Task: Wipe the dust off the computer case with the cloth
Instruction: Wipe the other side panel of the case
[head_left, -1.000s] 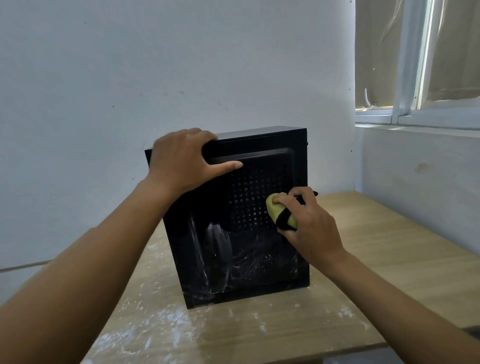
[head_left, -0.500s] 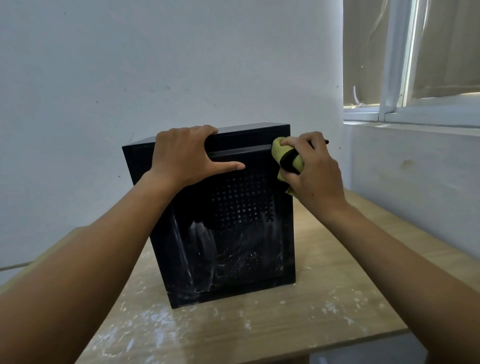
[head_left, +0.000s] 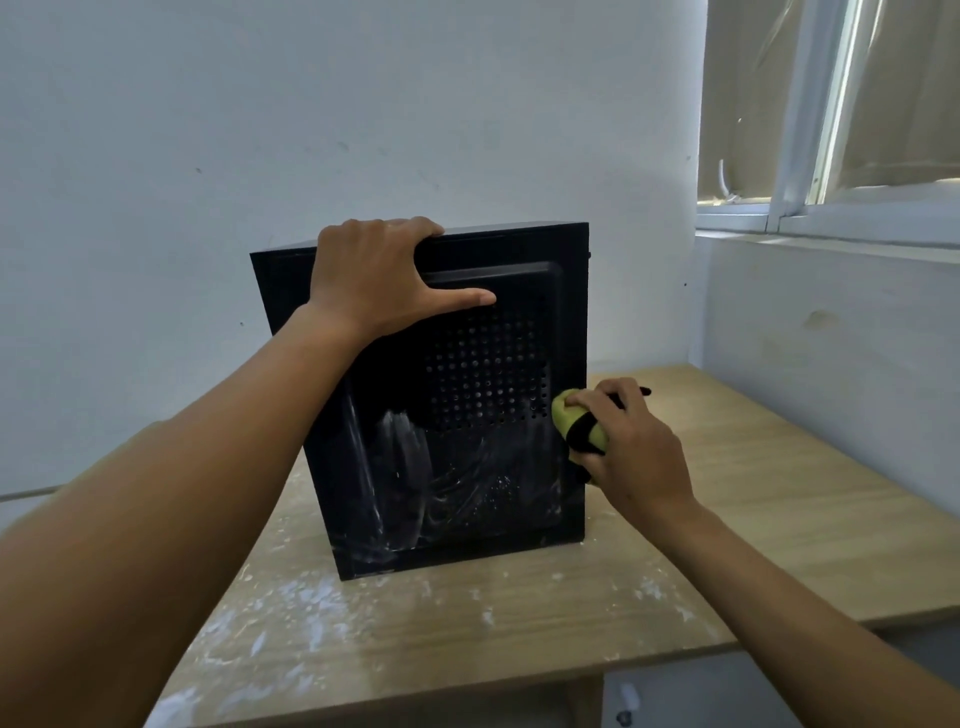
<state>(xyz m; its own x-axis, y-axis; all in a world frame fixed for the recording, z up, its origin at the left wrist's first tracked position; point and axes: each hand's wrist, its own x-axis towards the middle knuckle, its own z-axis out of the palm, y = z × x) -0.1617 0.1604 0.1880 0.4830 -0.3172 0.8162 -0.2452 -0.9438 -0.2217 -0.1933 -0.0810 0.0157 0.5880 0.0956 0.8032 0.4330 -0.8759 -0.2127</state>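
A black computer case (head_left: 467, 415) stands upright on a wooden table (head_left: 701, 519), its vented side panel facing me. White dust streaks cover the panel's lower half. My left hand (head_left: 379, 275) grips the case's top edge, fingers over the top and thumb stretched along the panel. My right hand (head_left: 628, 441) holds a bunched yellow-green cloth (head_left: 574, 421) with a black band, pressed against the panel's right edge at mid height.
White dust is scattered on the table in front of and left of the case. A white wall rises close behind. A window sill (head_left: 831, 228) and a low wall run along the right side. The table's front edge lies near me.
My right hand carried the cloth up to the panel's top right corner, then back down the right edge to mid height. My left hand kept its grip on the top.
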